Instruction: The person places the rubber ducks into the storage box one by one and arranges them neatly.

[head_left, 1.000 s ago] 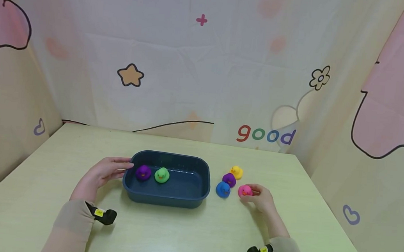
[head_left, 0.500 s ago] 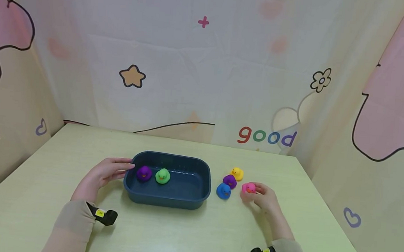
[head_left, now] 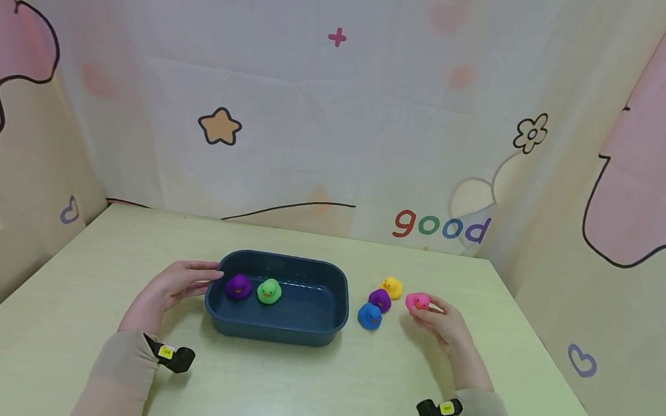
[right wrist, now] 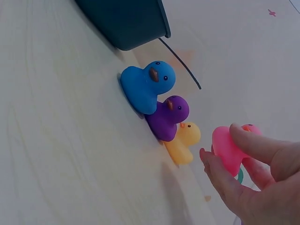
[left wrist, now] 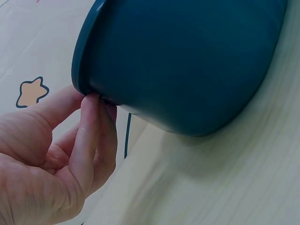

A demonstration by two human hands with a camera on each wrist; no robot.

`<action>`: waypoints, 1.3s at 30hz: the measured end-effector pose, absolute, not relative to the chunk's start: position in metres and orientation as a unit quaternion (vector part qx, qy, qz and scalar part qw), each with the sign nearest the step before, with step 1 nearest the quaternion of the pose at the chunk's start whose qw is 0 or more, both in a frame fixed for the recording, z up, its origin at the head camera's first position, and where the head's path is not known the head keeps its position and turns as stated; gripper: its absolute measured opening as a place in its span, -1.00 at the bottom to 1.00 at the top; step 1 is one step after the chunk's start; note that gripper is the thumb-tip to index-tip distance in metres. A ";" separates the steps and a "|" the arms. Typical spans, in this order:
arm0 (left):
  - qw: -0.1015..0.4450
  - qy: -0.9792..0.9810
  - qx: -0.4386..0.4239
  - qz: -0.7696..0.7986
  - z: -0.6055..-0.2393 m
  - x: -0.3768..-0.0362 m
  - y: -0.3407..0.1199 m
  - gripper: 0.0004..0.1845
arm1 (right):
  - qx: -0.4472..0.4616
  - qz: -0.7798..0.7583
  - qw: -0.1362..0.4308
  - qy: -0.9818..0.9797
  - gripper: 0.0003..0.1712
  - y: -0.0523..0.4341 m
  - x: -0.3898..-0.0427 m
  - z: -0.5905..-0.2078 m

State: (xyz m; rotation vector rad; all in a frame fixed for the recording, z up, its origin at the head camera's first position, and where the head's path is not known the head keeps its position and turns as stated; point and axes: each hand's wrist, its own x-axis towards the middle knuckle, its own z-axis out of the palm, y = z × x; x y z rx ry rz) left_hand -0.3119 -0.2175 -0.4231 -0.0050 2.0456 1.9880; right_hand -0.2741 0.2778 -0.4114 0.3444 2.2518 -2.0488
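Note:
A dark blue plastic basin (head_left: 274, 333) stands on the table, a purple rubber duck (head_left: 238, 286) and a green rubber duck (head_left: 269, 291) inside it. My left hand (head_left: 179, 281) holds the basin's left end at the rim; the left wrist view shows the fingertips (left wrist: 90, 101) right under the lip. Between thumb and fingers my right hand (head_left: 447, 322) pinches a pink rubber duck (right wrist: 227, 145), raised over the table. Left of that hand, a blue duck (right wrist: 145, 86), a second purple duck (right wrist: 168, 117) and a yellow duck (right wrist: 183, 143) sit in a slanting row.
The pale wooden table (head_left: 308, 393) reaches back to a printed cloth backdrop (head_left: 292, 134), with cloth on both sides too. The row of ducks lies between the basin and my right hand. Each wrist wears a small black camera (head_left: 179, 358).
My right hand has lifted the pink duck off the table and carried it slightly back and to the right. The left hand keeps its place on the basin.

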 end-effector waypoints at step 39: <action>0.125 0.710 0.003 0.693 -0.425 -0.311 -0.218 -0.34 | 0.019 -0.674 0.078 0.734 -0.31 0.178 -0.329 -0.362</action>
